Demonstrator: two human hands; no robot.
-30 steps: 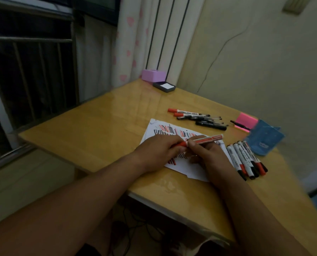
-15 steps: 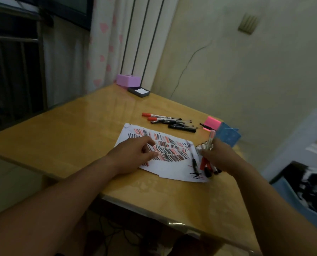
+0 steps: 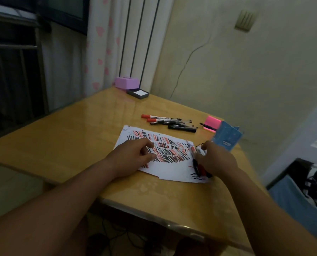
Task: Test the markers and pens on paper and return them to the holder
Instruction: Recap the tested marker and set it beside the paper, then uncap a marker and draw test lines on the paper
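Just lowered red marker [image 3: 192,151] onto tested pile [image 3: 196,166] beside holder [image 3: 226,137]; right hand [image 3: 216,160] grip unclear, left hand [image 3: 133,154] relaxed on paper [image 3: 172,169].

Dim room: wooden table [image 3: 61,145], cracked cream wall [image 3: 228,71], heart-print curtain [image 3: 102,52], barred dark window [image 3: 12,71].

Left hand [image 3: 133,154] and right hand [image 3: 216,159], seen from above, both bare. Each joins an uncovered forearm. The left forearm [image 3: 61,209] lies to the near left of the paper [image 3: 172,169], and the right forearm [image 3: 274,209] lies to its near right. Both are bare along their whole visible length and look broader further from the paper. Dim light and blur hide nails and fine surface detail.
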